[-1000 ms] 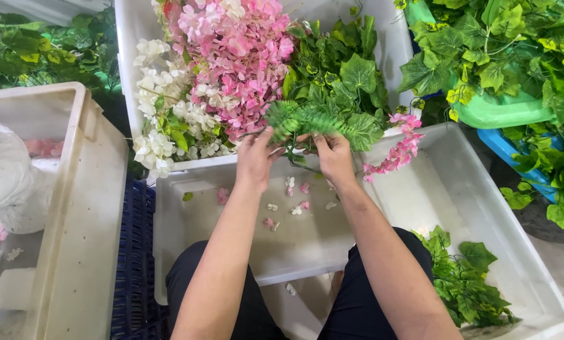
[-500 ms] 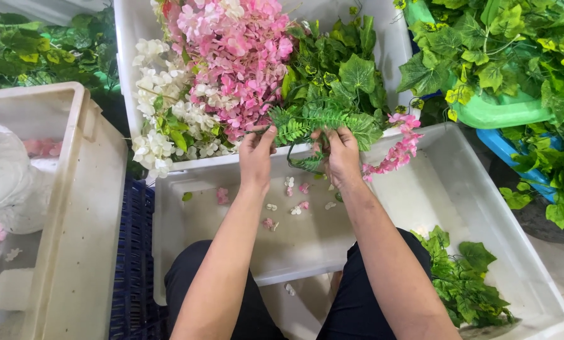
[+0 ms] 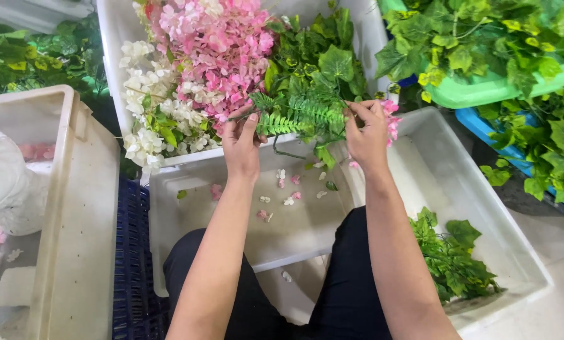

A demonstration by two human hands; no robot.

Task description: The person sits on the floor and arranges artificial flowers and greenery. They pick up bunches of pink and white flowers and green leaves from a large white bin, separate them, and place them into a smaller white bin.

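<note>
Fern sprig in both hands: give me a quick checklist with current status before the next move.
1. Left hand gripping the fern sprig: ok, fingers pinch its left end.
2. Right hand gripping it: ok, fingers close on the right end.
3. Sprig held above the white tray: ok, over its far edge.
4. Tray floor free of debris: not ok, loose petals lie scattered there.
5. Pink flowers within reach: ok, just beyond the left hand.
6. Stem fully intact: cannot tell, leaves hide it.
</note>
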